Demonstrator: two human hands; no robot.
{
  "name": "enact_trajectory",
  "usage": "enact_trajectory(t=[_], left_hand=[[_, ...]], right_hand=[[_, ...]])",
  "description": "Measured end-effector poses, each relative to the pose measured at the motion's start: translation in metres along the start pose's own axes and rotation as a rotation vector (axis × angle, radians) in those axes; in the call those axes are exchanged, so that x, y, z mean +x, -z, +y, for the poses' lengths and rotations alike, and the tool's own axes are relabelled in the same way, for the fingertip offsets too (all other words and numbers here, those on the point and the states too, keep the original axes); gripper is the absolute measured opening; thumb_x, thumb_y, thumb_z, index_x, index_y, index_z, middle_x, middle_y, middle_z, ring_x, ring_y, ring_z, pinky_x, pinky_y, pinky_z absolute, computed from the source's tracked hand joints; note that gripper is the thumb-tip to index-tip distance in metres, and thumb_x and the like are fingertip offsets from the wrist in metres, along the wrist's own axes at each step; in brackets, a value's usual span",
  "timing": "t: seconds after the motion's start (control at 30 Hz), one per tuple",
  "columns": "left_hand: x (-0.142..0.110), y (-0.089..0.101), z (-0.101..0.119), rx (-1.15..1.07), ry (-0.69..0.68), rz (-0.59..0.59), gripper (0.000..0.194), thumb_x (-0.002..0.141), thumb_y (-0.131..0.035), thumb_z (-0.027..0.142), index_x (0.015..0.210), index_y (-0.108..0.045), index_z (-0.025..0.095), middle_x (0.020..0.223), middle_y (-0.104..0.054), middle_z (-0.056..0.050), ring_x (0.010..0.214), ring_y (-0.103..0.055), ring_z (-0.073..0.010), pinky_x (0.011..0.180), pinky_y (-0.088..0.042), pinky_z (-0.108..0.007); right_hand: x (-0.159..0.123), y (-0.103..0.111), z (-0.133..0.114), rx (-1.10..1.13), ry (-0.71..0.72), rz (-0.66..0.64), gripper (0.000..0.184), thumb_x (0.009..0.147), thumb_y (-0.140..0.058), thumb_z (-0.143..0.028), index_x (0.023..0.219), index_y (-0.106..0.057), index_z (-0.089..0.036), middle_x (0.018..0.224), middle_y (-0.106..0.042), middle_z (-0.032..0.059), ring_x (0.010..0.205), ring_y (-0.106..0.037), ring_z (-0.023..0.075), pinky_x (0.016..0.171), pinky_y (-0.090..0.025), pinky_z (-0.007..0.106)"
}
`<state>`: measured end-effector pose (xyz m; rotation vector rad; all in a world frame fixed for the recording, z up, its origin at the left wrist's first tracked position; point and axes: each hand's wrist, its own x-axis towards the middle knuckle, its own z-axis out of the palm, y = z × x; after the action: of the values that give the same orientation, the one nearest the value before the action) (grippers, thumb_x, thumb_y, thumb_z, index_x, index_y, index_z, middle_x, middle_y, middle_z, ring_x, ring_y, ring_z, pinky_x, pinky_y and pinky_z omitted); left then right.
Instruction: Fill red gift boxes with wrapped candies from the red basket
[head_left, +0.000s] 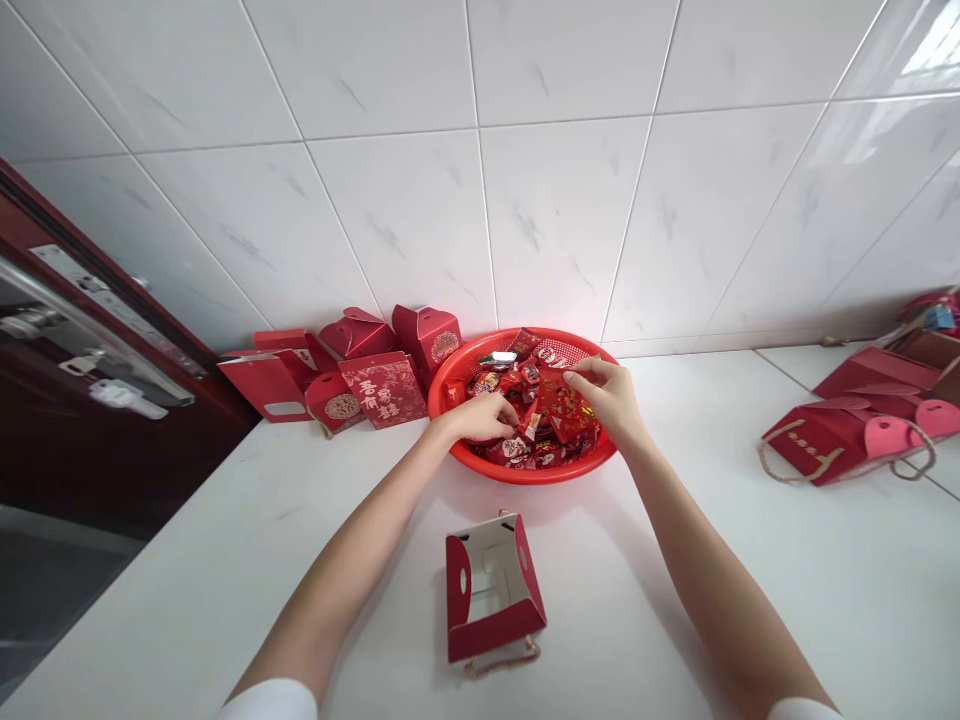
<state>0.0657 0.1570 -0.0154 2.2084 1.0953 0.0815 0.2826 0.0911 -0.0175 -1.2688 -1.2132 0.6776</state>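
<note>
A red plastic basket full of wrapped candies stands by the tiled wall. My left hand reaches over its left side, fingers closed down among the candies; what they pinch, if anything, is hidden. At the right side, my right hand grips a red packet with gold print between thumb and fingers, over the candies. In front of the basket, between my forearms, an open red gift box with a white inside and rope handles shows a bare interior.
Several red boxes and a printed red card are grouped left of the basket against the wall. More red boxes with rope handles sit on the right of the white counter. A dark red door borders the left.
</note>
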Motion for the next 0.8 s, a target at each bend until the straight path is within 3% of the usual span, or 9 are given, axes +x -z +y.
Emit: enact_trajectory(t=[0.13, 0.37, 0.8], left_hand=[[0.001, 0.001, -0.003, -0.154, -0.048, 0.096, 0.02, 0.069, -0.071, 0.019, 0.086, -0.082, 0.019, 0.095, -0.083, -0.004, 0.093, -0.075, -0.0251, 0.086, -0.054, -0.03], [0.006, -0.001, -0.012, -0.4, -0.081, 0.278, 0.016, 0.069, -0.075, 0.025, 0.083, -0.08, 0.018, 0.091, -0.082, -0.006, 0.092, -0.075, -0.0257, 0.091, -0.056, -0.036], [0.007, 0.001, -0.012, -0.624, -0.055, 0.379, 0.019, 0.066, -0.08, 0.032, 0.078, -0.073, 0.018, 0.084, -0.077, -0.005, 0.088, -0.071, -0.0235, 0.091, -0.051, -0.038]], right_hand=[[0.0, 0.0, 0.0, -0.013, 0.009, -0.002, 0.023, 0.071, -0.071, -0.043, 0.072, -0.071, -0.02, 0.075, -0.073, 0.0048, 0.071, -0.065, 0.0216, 0.067, -0.049, 0.034], [0.0, 0.0, 0.001, 0.001, -0.042, 0.023, 0.026, 0.072, -0.069, -0.046, 0.071, -0.067, -0.02, 0.071, -0.07, 0.0037, 0.065, -0.06, 0.0191, 0.062, -0.046, 0.032], [0.002, -0.001, 0.007, 0.0, -0.1, 0.113, 0.028, 0.075, -0.065, -0.049, 0.075, -0.063, -0.022, 0.067, -0.06, 0.0008, 0.062, -0.054, 0.0176, 0.056, -0.045, 0.031]])
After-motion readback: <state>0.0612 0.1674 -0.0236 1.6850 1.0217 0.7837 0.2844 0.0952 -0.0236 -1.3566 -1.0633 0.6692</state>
